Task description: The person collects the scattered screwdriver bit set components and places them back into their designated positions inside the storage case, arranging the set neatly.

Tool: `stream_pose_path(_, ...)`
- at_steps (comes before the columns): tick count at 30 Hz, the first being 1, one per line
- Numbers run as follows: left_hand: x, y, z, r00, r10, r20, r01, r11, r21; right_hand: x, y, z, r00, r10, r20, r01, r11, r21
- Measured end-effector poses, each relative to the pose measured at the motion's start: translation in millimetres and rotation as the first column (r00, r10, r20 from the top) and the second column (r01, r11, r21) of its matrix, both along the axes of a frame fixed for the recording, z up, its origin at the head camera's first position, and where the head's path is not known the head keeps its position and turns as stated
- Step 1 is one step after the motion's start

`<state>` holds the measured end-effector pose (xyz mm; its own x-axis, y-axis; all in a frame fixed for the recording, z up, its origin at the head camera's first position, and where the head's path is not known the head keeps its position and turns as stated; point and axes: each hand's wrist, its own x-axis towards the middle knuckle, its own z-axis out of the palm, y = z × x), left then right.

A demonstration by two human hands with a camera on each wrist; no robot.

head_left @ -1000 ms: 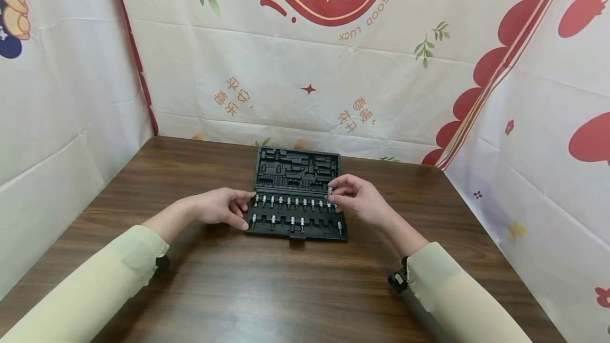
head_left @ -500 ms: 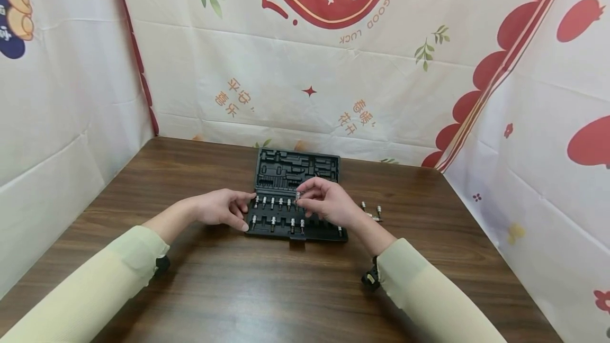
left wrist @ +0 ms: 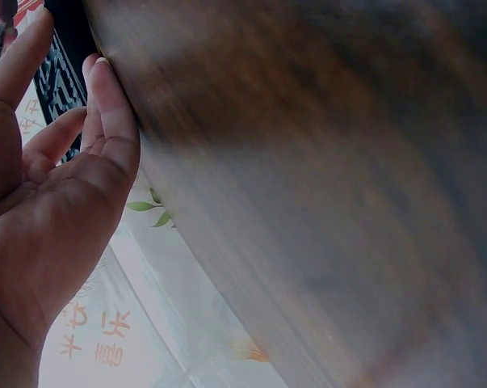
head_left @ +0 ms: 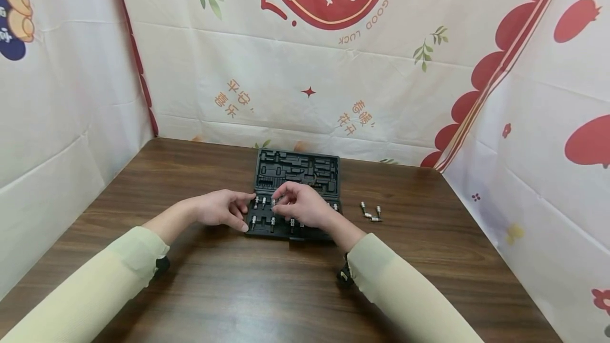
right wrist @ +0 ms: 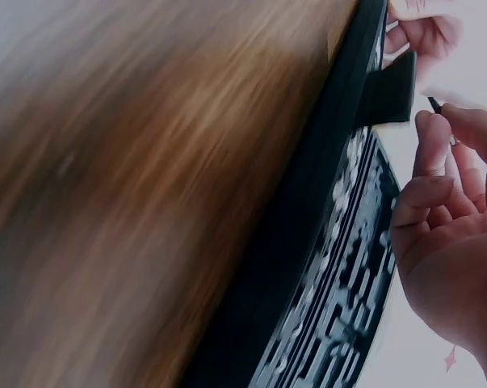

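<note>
Bit [head_left: 274, 203] is in the right hand [head_left: 304, 206], fingers clamped on it, over the left half of the case [head_left: 270, 235], long axis upright or front-to-back, can't tell which; left hand [head_left: 220, 207] sits further off, fingers apart at the case's left edge

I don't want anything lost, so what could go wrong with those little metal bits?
The right fingers pinch one bit, which might slip. The loose bits beside the case could roll or get knocked. The left hand touches the case's edge and might nudge it.
</note>
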<state>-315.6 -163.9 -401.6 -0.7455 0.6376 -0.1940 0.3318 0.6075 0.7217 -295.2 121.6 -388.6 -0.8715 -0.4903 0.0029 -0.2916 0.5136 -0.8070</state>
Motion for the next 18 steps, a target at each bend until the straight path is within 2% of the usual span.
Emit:
stream_pose_path(8,1.2,-1.9,1.9,1.0,-0.005,0.003,0.005,1.0,-0.007,0.7,-17.5,-8.0,1.0,0.001,-0.003,0.0,0.988,0.154)
stream_pose_path(18,0.8,-2.4,1.2,0.999,-0.024,-0.022,0.024,1.0,0.003,4.5,-35.4,-3.3,0.995,0.041,-0.088,-0.009,0.943,0.332)
